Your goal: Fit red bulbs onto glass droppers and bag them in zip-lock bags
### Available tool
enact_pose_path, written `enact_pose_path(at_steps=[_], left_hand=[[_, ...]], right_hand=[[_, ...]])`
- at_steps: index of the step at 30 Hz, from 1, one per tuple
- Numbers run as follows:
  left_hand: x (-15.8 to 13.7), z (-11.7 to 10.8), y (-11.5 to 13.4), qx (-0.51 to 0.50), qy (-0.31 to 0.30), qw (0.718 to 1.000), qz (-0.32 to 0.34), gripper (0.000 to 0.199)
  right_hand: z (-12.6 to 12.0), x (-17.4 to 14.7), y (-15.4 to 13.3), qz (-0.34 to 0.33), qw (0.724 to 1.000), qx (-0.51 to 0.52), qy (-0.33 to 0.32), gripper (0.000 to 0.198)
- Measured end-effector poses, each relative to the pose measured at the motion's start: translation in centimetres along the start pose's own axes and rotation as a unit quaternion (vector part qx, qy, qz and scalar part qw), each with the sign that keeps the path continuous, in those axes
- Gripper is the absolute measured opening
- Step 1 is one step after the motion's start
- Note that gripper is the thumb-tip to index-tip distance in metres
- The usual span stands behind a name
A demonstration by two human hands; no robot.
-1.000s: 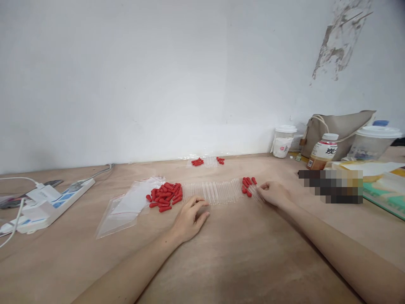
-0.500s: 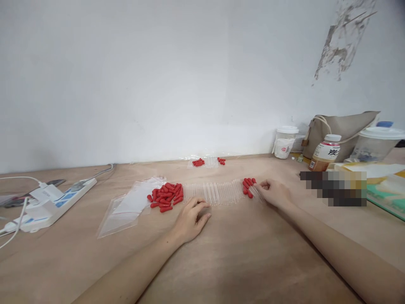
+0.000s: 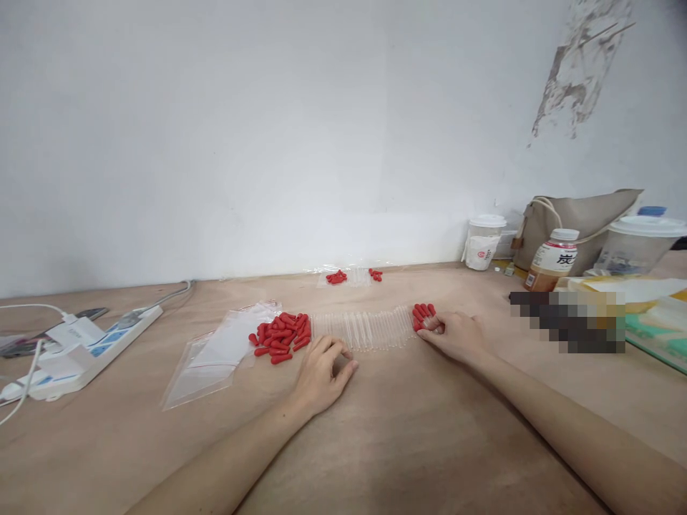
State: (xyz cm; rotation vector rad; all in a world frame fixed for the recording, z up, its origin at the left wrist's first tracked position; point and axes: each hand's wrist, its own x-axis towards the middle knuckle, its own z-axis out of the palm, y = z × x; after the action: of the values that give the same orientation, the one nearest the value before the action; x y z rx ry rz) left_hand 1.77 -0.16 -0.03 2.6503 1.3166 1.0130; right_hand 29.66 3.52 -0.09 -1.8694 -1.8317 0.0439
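Observation:
My left hand (image 3: 322, 373) rests on the table with loosely curled fingers and the thumb apart. It holds nothing and touches the near left end of a row of thin clear tubes (image 3: 365, 329). Left of it lies a pile of red rubber bulbs (image 3: 282, 335). My right hand (image 3: 456, 335) is at the row's right end, over a small group of droppers with red bulbs (image 3: 424, 310). Its thumb and fingers close around a lower dropper, partly hidden by them. The droppers' clear stems are mostly behind this hand.
Clear zip bags (image 3: 209, 365) lie left of the pile. Another bag (image 3: 351, 277) with red bulbs and tubes is by the wall. A power strip (image 3: 101, 350) stands left. At right are a lidded cup (image 3: 483, 247), a drink bottle (image 3: 552, 261) and a grey bag (image 3: 582, 222).
My right hand has shifted slightly left and lower, its thumb now reaching under the red bulbs and covering the clear stems. My left hand stays in place.

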Motion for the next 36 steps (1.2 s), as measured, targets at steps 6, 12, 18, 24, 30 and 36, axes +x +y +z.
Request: enact_pose_path(at_steps=[6, 12, 18, 24, 30, 36], left_hand=[[2.2, -0.1, -0.5, 0.14, -0.019, 0.983, -0.115, 0.012], [6.5, 0.8, -1.6, 0.217, -0.036, 0.955, -0.198, 0.027], [8.8, 2.3, -2.2, 0.273, -0.094, 0.927, -0.238, 0.035], [9.6, 2.9, -2.1, 0.294, -0.127, 0.916, -0.242, 0.033], [9.7, 3.0, -1.1, 0.296, -0.132, 0.918, -0.23, 0.031], [9.5, 1.8, -0.3, 0.271, -0.118, 0.934, -0.198, 0.028]], right_hand=[[-0.7, -0.4, -0.8, 0.018, 0.997, 0.049, 0.05, 0.024], [0.4, -2.3, -2.8, -0.224, 0.962, 0.156, 0.009, 0.016], [0.6, -3.7, -4.0, -0.334, 0.931, 0.14, -0.042, 0.01], [0.9, -3.9, -4.2, -0.315, 0.942, 0.113, -0.034, 0.018], [1.4, -4.1, -4.4, -0.316, 0.943, 0.099, -0.033, 0.016], [1.2, -4.5, -4.7, -0.32, 0.94, 0.114, -0.026, 0.014]])
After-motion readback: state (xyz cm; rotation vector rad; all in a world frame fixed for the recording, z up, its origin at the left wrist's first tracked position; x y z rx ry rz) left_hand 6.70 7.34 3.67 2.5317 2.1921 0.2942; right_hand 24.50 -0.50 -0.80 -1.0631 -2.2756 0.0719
